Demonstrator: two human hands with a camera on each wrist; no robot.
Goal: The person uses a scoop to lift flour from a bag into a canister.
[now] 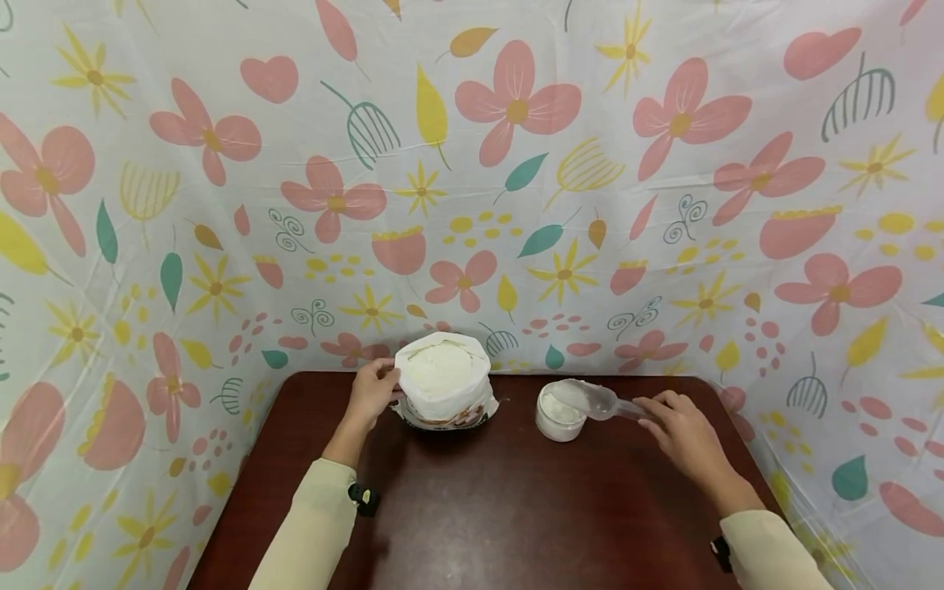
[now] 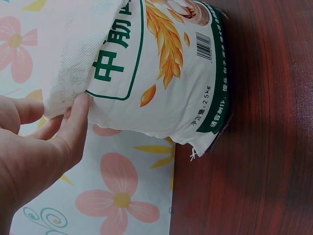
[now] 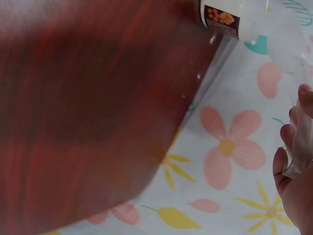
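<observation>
An opened flour bag with a rolled-down white rim stands near the table's back edge, white powder visible inside. My left hand pinches its rim from the left; the left wrist view shows thumb and fingers on the white bag, printed with wheat. To the right, a small clear jar holds white powder and bears a dark label in the right wrist view. My right hand grips the handle of a translucent plastic scoop, whose bowl is over the jar's mouth; whether they touch I cannot tell.
Both things stand on a dark reddish-brown table. A flower-printed sheet hangs behind the table and along both sides. A few white specks lie near the table edge in the right wrist view.
</observation>
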